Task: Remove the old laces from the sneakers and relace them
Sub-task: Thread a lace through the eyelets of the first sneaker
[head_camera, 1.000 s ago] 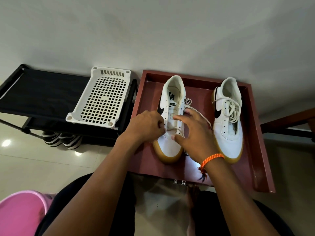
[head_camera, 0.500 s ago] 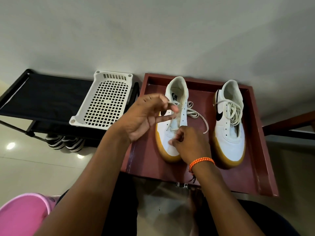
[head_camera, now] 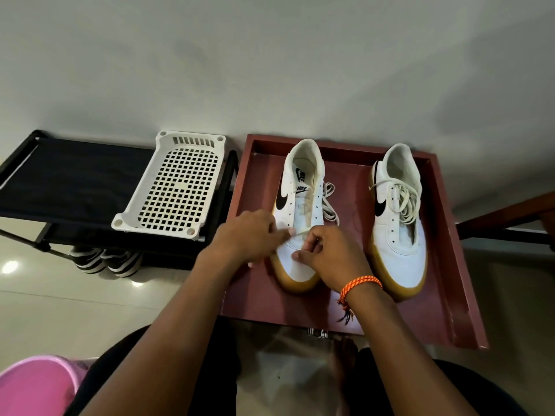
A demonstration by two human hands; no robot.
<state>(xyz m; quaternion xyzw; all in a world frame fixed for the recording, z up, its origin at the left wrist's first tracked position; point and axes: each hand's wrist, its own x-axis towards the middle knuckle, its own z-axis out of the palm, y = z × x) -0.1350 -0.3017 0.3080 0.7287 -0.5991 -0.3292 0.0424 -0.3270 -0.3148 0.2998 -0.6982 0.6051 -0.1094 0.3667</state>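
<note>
Two white sneakers with gum soles stand on a dark red tray [head_camera: 255, 181]. The left sneaker [head_camera: 303, 187] has most eyelets bare; its cream lace [head_camera: 329, 202] lies bunched beside its right side. My left hand [head_camera: 249, 235] and my right hand [head_camera: 330, 250] meet over its lowest eyelets, each pinching the lace stretched between them. The right sneaker [head_camera: 396, 211] holds a loose lace piled on its tongue.
A white perforated plastic basket [head_camera: 177, 187] rests on a black rack [head_camera: 66, 181] left of the tray, with striped shoes [head_camera: 105, 261] under it. A pink tub [head_camera: 33, 385] sits bottom left. A wooden rail [head_camera: 504, 214] runs at the right. The wall is close behind.
My left hand dropped from above the sneaker's tongue down to the lower eyelets. My right hand stayed at the toe end and now pinches the lace across from it.
</note>
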